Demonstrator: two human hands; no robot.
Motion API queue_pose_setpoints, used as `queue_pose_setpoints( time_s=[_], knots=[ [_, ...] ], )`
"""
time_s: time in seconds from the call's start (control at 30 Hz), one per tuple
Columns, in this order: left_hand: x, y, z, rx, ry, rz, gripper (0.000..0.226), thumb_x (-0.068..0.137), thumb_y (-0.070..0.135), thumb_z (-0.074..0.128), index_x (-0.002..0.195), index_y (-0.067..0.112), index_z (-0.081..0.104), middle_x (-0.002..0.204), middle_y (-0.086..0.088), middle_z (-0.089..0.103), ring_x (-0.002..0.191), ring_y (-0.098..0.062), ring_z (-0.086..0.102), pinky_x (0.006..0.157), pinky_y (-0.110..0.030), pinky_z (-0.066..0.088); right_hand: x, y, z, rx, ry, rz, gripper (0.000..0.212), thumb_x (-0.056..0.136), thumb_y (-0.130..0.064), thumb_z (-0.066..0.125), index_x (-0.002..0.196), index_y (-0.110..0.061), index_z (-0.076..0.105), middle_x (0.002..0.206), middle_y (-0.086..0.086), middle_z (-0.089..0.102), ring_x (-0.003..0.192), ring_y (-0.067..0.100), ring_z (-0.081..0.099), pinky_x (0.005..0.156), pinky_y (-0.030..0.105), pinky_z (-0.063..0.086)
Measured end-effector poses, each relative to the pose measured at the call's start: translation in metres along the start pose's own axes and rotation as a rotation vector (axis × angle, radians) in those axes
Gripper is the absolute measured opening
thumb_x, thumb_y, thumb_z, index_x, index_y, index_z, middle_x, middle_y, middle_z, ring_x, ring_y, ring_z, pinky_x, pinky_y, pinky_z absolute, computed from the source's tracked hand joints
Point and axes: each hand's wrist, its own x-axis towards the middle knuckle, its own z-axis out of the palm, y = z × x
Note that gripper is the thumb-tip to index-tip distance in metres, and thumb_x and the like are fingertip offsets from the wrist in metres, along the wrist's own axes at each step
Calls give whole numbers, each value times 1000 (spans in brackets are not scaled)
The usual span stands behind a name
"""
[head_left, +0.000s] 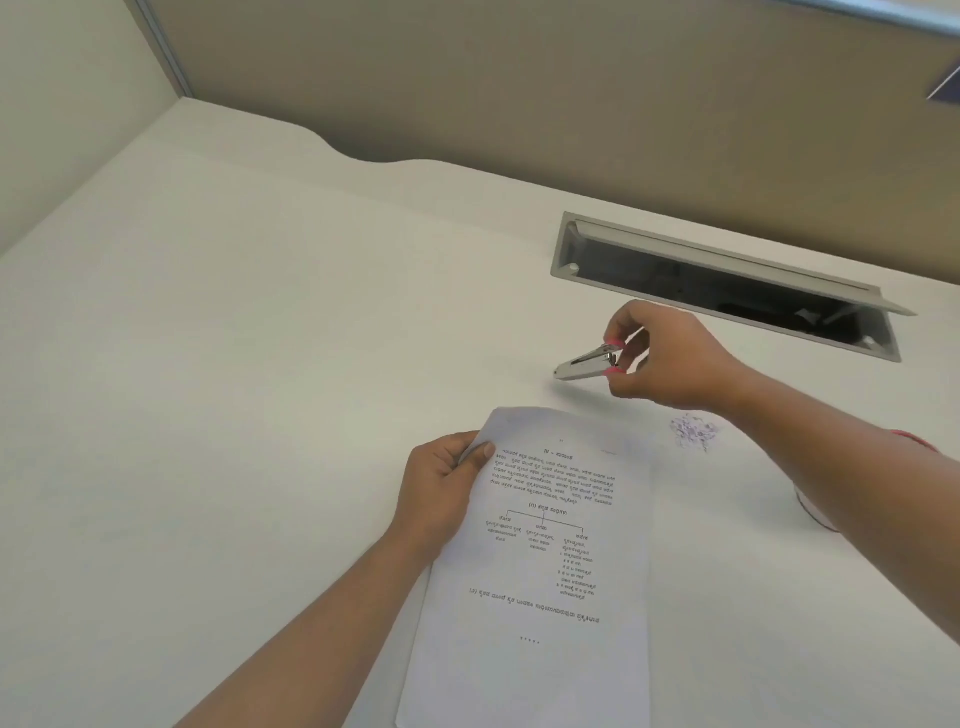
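The left hand (439, 493) is gripping the upper left edge of the printed paper sheets (540, 561) in the lower middle of the frame, thumb on top. The right hand (660, 358) is pinching a small metal stapler (584, 364) between thumb and fingers — it is right of centre, just above the white table (234, 364).

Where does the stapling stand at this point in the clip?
Done: the printed sheets are gathered in one stack, and the left hand grips their upper left edge. In hand: the right hand pinches a stapler, held apart from the stack, beyond its top edge. Left: bringing the stapler to the stack and pressing; no staple shows yet.
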Motion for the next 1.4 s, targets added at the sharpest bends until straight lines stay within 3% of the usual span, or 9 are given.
queue_pose_setpoints(
  time_s=[0.17, 0.4, 0.5, 0.77, 0.83, 0.97, 1.13, 1.3, 1.4],
  knots=[
    [1, 0, 0, 19, 6, -13, 27, 99, 13, 60, 96, 28, 82, 95, -6, 81, 90, -26, 76, 86, -48, 60, 7, 35, 13, 165, 54, 157, 34, 66, -6, 80, 91, -18, 61, 89, -4, 68, 81, 10, 67, 55, 22, 51],
    [2, 0, 2, 44, 15, -16, 22, 99, 13, 60, 98, 21, 81, 94, -6, 81, 88, -23, 76, 81, -42, 59, 14, 63, 24, -41, 39, 191, 37, 66, -25, 84, 96, -28, 63, 103, -7, 62, 87, 15, 58, 70, 29, 53],
    [3, -1, 1, 50, 16, -27, 22, 99, 15, 61, 99, 22, 81, 95, -6, 80, 91, -29, 76, 85, -48, 60, 15, 69, 28, -110, 31, 205, 39, 65, -31, 84, 99, -29, 63, 106, -6, 61, 90, 16, 57, 78, 35, 54],
    [2, 0, 1, 61, 33, -38, 23, 98, 14, 61, 98, 26, 81, 96, -5, 80, 93, -28, 76, 88, -50, 59, 10, 78, 33, -71, 47, 247, 59, 66, -30, 85, 118, -21, 60, 118, 1, 60, 99, 18, 57, 88, 34, 51],
    [1, 1, 1, 66, 36, -36, 22, 98, 14, 61, 98, 25, 81, 97, -5, 80, 93, -29, 76, 88, -50, 59, -1, 74, 29, -30, 115, 258, 60, 69, -32, 84, 121, -19, 58, 117, -1, 59, 95, 16, 57, 81, 30, 50],
    [-6, 11, 3, 46, 41, -39, 20, 98, 12, 62, 101, 20, 79, 97, -7, 80, 95, -33, 75, 82, -45, 61, -48, 50, 27, 191, 243, 304, 36, 77, -29, 78, 110, -21, 64, 106, -7, 64, 77, 11, 62, 65, 20, 43],
    [-33, 33, 10, 38, 35, 49, 27, 96, 4, 63, 113, 25, 66, 94, 0, 80, 90, -24, 77, 73, -33, 62, -131, -6, 35, 653, 198, 379, 14, 82, -18, 73, 96, -20, 70, 88, -4, 72, 69, 12, 62, 60, 24, 48],
    [-83, 66, 24, 178, 0, 307, 36, 96, 7, 63, 99, 42, 68, 98, 9, 78, 90, -17, 75, 76, -36, 62, -194, -59, 32, 1064, 129, 384, 9, 83, -9, 70, 91, -9, 74, 90, 16, 74, 76, 19, 67, 69, 32, 52],
    [-111, 83, 30, 268, -43, 512, 41, 95, -3, 61, 98, 36, 73, 107, 14, 77, 101, -14, 73, 82, -33, 60, -214, -88, 21, 1220, 78, 351, 23, 75, -26, 74, 88, -7, 77, 88, 15, 74, 74, 18, 66, 65, 28, 54]
  ],
)
